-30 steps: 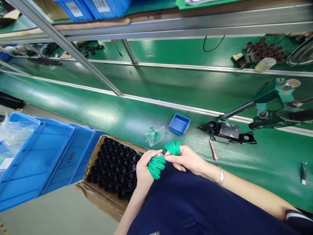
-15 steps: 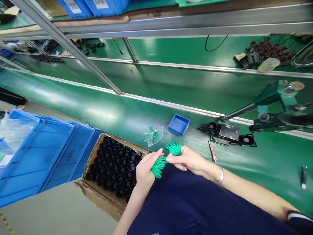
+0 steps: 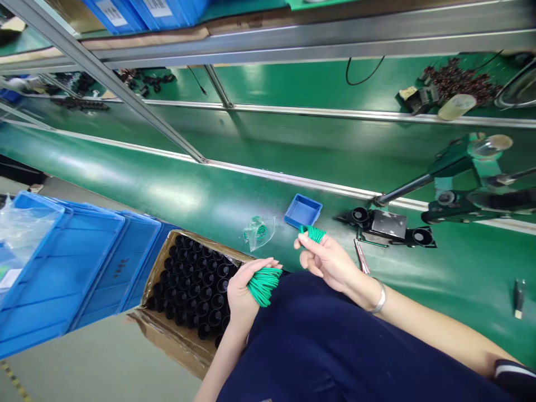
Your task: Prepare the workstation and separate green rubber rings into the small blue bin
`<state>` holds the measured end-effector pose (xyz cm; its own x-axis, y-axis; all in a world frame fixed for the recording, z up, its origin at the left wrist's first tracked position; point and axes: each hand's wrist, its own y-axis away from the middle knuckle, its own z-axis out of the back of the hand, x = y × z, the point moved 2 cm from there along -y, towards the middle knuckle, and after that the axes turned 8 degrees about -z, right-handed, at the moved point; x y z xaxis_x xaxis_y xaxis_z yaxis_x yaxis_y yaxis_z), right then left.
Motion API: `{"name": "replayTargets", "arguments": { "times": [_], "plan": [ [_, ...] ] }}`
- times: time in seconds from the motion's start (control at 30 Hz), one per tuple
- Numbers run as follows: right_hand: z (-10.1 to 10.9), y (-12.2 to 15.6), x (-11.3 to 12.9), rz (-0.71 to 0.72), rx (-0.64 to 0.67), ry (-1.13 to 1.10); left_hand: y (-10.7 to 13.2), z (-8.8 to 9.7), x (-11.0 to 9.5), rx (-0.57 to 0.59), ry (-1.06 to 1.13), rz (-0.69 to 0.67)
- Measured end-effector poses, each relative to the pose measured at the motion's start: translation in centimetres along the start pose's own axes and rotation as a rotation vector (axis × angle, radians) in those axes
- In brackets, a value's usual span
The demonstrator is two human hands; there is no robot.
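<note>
From where I stand, the long green worktop (image 3: 167, 181) runs across in front of the person. Blue crates (image 3: 90, 257) stand at the left, and beside them a cardboard box (image 3: 173, 341) holds rows of black cups (image 3: 193, 282). The left hand (image 3: 242, 282) has its fingers curled around a thick bundle of green loops (image 3: 264, 286), low beside the box. Apart from it, the right hand (image 3: 333, 261) pinches a smaller green bunch (image 3: 315, 234) between thumb and fingers, near the blue tray (image 3: 303, 212). Left of that tray lies a clear bag (image 3: 268, 233) with more green loops inside.
</note>
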<state>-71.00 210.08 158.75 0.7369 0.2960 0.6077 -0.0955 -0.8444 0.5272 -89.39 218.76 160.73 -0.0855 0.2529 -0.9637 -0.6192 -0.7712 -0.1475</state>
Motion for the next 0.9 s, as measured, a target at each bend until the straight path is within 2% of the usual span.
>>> {"name": "replayTargets", "arguments": {
  "times": [0.17, 0.27, 0.4, 0.57, 0.7, 0.77, 0.83, 0.9],
  "plan": [
    [-0.7, 0.1, -1.0, -0.06, 0.17, 0.191, -0.2, -0.1, -0.4, 0.05, -0.263, -0.08],
    [-0.9, 0.1, -1.5, -0.074, 0.183, 0.275, -0.3, -0.2, -0.6, 0.086, -0.318, -0.118],
    [-0.8, 0.1, -1.4, -0.089, 0.165, 0.331, -0.5, -0.3, -0.6, 0.112, -0.305, -0.123],
    [-0.7, -0.1, -0.9, -0.07, 0.169, 0.314, -0.5, -0.4, -0.2, 0.106, -0.22, -0.051],
    [0.1, -0.5, 0.0, -0.011, 0.052, 0.138, -0.4, -0.4, 0.3, 0.029, 0.015, 0.042],
    [0.5, -0.7, 0.2, -0.013, 0.001, 0.128, -0.4, -0.4, 0.4, -0.001, 0.058, 0.072],
    [0.4, -0.8, 0.1, -0.028, 0.032, 0.158, -0.6, -0.4, 0.4, -0.005, 0.031, 0.059],
    [-0.1, -0.7, -0.3, -0.049, 0.119, 0.192, -0.9, -0.5, 0.3, 0.002, -0.065, 0.0]
  ]
}}
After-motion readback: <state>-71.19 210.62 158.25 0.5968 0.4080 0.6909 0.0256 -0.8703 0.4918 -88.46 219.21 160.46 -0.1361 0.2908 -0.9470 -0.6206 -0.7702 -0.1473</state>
